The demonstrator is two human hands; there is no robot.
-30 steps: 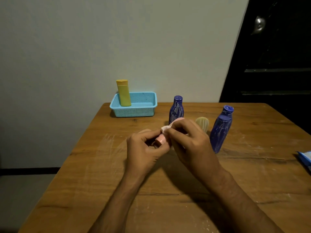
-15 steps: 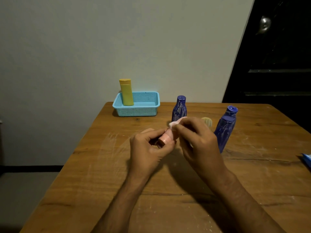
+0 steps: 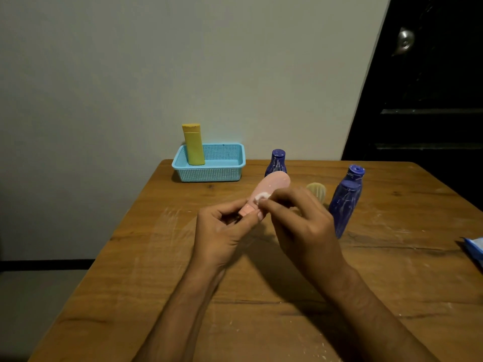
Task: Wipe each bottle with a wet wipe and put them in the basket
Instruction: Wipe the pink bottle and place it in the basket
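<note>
Left hand (image 3: 222,231) grips a pink bottle (image 3: 271,188) by its cap; right hand (image 3: 300,223) pinches a wet wipe (image 3: 262,197) against it

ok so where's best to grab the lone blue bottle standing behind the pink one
Grip the dark blue plastic bottle round its narrow neck just under the cap, coming from above. It stands upright, and the pink bottle held in both hands hides its lower body, so only the top is free.
</note>
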